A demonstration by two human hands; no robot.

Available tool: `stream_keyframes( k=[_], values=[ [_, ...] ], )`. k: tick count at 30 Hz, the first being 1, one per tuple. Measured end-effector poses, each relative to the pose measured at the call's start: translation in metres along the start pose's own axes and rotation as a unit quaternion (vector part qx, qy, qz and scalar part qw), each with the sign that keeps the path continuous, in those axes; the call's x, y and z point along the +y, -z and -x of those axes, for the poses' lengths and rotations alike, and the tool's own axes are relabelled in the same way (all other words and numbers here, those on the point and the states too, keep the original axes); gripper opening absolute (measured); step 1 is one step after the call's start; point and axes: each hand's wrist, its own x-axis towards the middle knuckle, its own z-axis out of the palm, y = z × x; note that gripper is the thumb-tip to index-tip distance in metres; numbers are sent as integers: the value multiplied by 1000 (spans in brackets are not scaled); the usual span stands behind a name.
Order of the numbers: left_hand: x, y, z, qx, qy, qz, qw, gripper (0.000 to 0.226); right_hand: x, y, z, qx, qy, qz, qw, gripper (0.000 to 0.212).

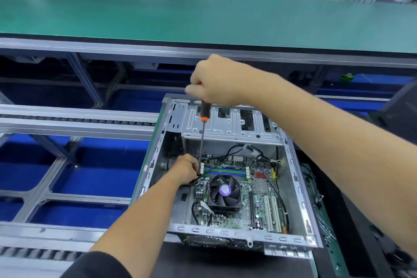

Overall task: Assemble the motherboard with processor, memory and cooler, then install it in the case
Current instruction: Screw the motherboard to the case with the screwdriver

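Right hand (216,81) grasps screwdriver (205,113), tip beside left hand (186,168), which pinches black cable (204,176). Motherboard (237,192) seated in case (291,165). Risk: tip slipping, gouging board or cable.

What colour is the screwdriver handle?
Black with orange trim, on the long-shafted screwdriver in the right hand; head view.

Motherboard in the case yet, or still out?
In. The motherboard lies flat inside the open case, cooler mounted on it.
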Motion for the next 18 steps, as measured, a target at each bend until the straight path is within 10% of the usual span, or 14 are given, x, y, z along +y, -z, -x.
stream_keyframes(
  k=[6,12,15,18],
  values=[
    [0,0,-1,-8,35,28,999,34,8,18,8,-139,46,-51,988,12],
    [2,1,2,-9,55,54,997,33,1,5,4,-47,-46,51,997,40],
    [3,2,3,-9,60,64,996,29,11,20,8,-145,8,0,989,14],
    [3,2,2,-11,59,70,996,28,9,12,8,-68,39,-26,997,12]
  ],
)
